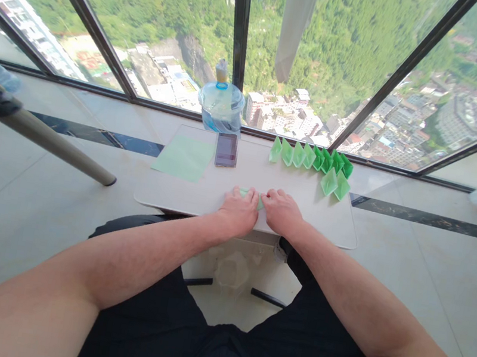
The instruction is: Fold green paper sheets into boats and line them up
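Observation:
A small folded piece of light green paper (260,203) lies on the white table between my hands, mostly covered by them. My left hand (239,210) presses on its left part with bent fingers. At its right end, my right hand (282,211) has its fingers curled, with thumb and fingertips at the paper's edge. Toward the left of the tabletop lies a flat light green sheet (185,157). Several folded green paper pieces (299,155), shaped like little boats, stand in a row at the back right. Two more (329,182) sit just in front of them.
A dark phone-like object (227,151) lies on the white table (163,194) near the flat sheet. Behind it stands a large clear plastic bottle (220,106) against the window frame (238,34). A grey pole (54,140) slants in from the left.

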{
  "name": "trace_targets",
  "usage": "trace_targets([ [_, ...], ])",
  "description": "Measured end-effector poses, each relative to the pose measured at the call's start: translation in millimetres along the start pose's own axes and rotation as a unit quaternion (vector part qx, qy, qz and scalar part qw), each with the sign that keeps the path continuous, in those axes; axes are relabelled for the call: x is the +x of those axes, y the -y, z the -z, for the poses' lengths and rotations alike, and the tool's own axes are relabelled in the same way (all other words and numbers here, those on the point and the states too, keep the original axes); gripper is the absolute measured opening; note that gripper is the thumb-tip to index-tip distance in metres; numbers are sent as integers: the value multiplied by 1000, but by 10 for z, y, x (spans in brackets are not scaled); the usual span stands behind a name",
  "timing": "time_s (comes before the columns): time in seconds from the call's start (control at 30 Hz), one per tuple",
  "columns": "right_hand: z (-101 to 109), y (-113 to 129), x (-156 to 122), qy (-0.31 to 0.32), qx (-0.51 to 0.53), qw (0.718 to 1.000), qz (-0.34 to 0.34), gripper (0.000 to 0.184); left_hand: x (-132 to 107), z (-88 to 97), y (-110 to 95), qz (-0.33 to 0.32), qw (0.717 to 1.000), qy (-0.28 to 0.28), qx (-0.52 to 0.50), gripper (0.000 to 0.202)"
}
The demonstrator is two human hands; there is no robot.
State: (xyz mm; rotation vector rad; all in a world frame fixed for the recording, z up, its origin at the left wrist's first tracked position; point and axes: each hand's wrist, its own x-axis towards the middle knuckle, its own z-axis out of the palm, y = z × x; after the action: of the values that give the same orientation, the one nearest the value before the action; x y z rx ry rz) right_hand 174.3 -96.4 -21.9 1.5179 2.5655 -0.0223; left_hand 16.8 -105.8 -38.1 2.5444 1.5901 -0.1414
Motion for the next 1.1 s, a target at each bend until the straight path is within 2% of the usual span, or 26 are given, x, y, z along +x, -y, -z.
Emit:
trace_targets([
  [0.2,-5,9,-5,-1,4,1000,-4,39,-3,-21,3,16,1000,3,-7,62],
  [0.37,-8,29,20,-2,-3,1000,-13,48,-10,-49,8,18,1000,-7,6,64],
  [0.6,13,41,37,2,-13,1000,-16,46,-10,-49,53,32,999,0,39,67],
  [0.8,7,-107,-37,17,-19,998,-52,42,-46,8,85,42,999,12,30,69],
  [0.97,84,-227,-51,47,-29,994,-99,32,-38,15,90,54,998,16,31,69],
  [1.03,108,-224,-22,35,-24,992,-123,31,-12,4,108,55,998,16,20,70],
  [1.1,104,-196,22,-3,-7,993,-121,37,24,5,130,58,998,16,12,75],
])
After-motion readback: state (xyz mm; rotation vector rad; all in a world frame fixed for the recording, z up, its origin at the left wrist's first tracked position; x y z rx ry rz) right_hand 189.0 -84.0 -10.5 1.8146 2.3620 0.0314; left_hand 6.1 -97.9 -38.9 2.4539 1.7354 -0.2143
